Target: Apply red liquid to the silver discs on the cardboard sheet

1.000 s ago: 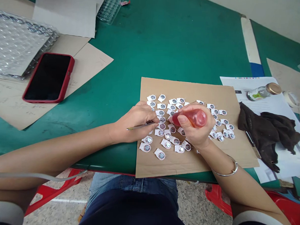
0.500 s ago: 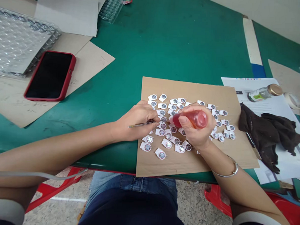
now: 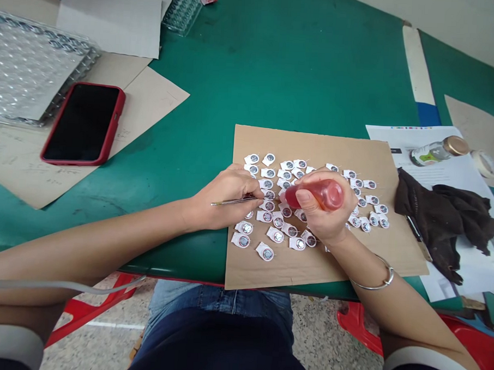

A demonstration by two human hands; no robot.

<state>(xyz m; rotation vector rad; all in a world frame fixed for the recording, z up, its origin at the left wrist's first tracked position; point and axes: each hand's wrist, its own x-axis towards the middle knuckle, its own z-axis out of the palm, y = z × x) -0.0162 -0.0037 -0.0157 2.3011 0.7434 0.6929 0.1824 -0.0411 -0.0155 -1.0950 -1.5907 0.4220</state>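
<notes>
My left hand point(image 3: 225, 197) is closed round a pair of thin metal tweezers point(image 3: 230, 202), whose tip reaches in among small white tabbed pieces with round metallic centres. My right hand point(image 3: 328, 210) grips a translucent red squeeze bottle point(image 3: 318, 194), tilted with its narrow end toward the left hand. One white piece point(image 3: 268, 195) lies between the tweezer tip and the bottle's end; whether either touches it I cannot tell. Several more such pieces, one a white tabbed piece point(image 3: 265, 252) near the front, lie spread over a brown cardboard sheet point(image 3: 328, 276). My right hand hides some of them.
At the left, a red-cased phone point(image 3: 84, 123) rests on cardboard beside clear plastic trays point(image 3: 27, 66). To the right are a dark brown cloth point(image 3: 438, 215), a pen point(image 3: 417, 233) and a glass jar with a gold lid point(image 3: 439, 151) on white paper. The table point(image 3: 301, 73) is green.
Both hands stay almost in place, still holding the tweezers and the bottle. The whole view has shifted very slightly.
</notes>
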